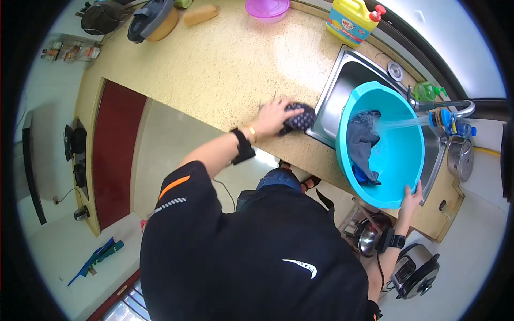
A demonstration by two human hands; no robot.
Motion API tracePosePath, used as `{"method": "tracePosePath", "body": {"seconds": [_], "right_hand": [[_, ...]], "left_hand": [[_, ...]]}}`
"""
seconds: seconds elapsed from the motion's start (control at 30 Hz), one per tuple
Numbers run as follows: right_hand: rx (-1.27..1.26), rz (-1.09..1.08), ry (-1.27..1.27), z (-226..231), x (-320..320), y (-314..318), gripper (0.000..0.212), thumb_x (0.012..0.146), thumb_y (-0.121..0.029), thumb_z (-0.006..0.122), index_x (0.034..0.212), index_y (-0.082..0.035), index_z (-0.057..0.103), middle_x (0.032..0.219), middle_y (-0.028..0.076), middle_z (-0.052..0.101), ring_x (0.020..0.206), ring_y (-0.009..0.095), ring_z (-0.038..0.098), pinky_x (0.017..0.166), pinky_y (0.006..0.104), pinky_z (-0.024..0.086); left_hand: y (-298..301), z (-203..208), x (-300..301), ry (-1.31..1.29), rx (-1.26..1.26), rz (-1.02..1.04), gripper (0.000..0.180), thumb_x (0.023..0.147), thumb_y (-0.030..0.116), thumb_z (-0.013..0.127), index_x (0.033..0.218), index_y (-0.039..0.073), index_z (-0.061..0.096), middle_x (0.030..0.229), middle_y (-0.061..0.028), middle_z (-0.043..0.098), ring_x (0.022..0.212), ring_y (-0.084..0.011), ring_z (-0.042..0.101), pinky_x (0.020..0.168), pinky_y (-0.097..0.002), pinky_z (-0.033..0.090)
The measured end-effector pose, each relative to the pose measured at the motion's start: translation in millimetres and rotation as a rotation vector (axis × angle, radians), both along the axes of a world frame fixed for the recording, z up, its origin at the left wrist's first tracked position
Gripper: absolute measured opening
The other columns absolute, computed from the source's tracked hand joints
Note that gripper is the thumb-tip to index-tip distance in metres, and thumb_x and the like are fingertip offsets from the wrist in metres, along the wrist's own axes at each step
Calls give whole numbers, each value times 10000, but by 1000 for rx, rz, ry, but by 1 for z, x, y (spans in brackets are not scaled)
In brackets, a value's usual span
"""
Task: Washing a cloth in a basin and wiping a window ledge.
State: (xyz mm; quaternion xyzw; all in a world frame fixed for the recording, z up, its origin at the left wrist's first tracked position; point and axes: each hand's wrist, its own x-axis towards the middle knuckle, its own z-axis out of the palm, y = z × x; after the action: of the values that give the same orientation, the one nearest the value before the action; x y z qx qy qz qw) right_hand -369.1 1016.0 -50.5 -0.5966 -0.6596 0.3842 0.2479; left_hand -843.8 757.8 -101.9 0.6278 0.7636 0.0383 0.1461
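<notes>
The cream speckled counter point(214, 69) spans from the upper left to the right of the frame. The rectangular stainless-steel sink point(348, 80) is set into it at right. The round turquoise plastic basin point(401, 158) is positioned over the sink, right of centre, its interior visible. Inside, against the left wall, lies a wet, crumpled grey cloth with blue parts point(362, 140); a water stream point(402, 123) enters from the right. A bunched dark cloth with pale dots point(303, 119) rests on the counter at frame centre.

Orientation: the basin's long apparent axis runs nearly top to bottom of the frame, as does that of the grey cloth. The dotted cloth's axis cannot be told; the left hand point(276, 116) covers part of it.

Grip, left: palm down, fingers spread over the dotted cloth; whether they clasp it cannot be told. Grip, right: the right hand point(411, 199) clasps the basin's lower-right rim.

Clearances: the dotted cloth lies between the sink's left rim and the counter's front edge. Open counter surface extends from it toward the upper left.
</notes>
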Motion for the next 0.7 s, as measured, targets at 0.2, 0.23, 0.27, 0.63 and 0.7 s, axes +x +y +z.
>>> {"method": "tracePosePath", "body": {"seconds": [0.2, 0.23, 0.27, 0.63, 0.7], "right_hand": [[12, -5, 28, -12, -4, 10, 536, 830, 8, 598, 1341, 79, 454, 1214, 159, 601, 1045, 210, 591, 923, 322, 453], [25, 1, 24, -15, -1, 12, 532, 829, 7, 600, 1337, 78, 459, 1212, 157, 602, 1041, 210, 592, 920, 323, 455], [26, 22, 37, -16, 0, 12, 532, 829, 7, 600, 1337, 78, 459, 1212, 157, 602, 1041, 210, 592, 920, 323, 455], [41, -36, 91, -44, 26, 25, 540, 787, 54, 548, 1322, 68, 478, 1210, 161, 595, 1044, 230, 591, 941, 343, 447], [28, 1, 114, -38, 15, 22, 540, 787, 55, 544, 1322, 68, 475, 1213, 160, 592, 1041, 230, 593, 935, 341, 452]], "left_hand": [[-15, -10, 116, -172, 176, 51, 845, 695, 148, 766, 1444, 239, 386, 1335, -153, 432, 1152, -307, 488, 900, -423, 437], [-9, -13, 130, -233, 153, 83, 786, 724, 120, 733, 1430, 211, 400, 1321, -158, 434, 1151, -319, 491, 903, -420, 443], [-4, -14, 139, -295, 132, 117, 727, 754, 91, 699, 1417, 183, 415, 1307, -163, 436, 1150, -331, 495, 906, -418, 449], [-13, 61, -3, -856, 485, 875, 331, 909, 93, 529, 1235, 38, 510, 1003, -120, 639, 915, -202, 620, 811, -342, 509], [-16, 56, -62, -817, 604, 1015, 321, 938, 113, 490, 1246, 25, 460, 997, -123, 629, 812, -198, 654, 613, -341, 565]]}}
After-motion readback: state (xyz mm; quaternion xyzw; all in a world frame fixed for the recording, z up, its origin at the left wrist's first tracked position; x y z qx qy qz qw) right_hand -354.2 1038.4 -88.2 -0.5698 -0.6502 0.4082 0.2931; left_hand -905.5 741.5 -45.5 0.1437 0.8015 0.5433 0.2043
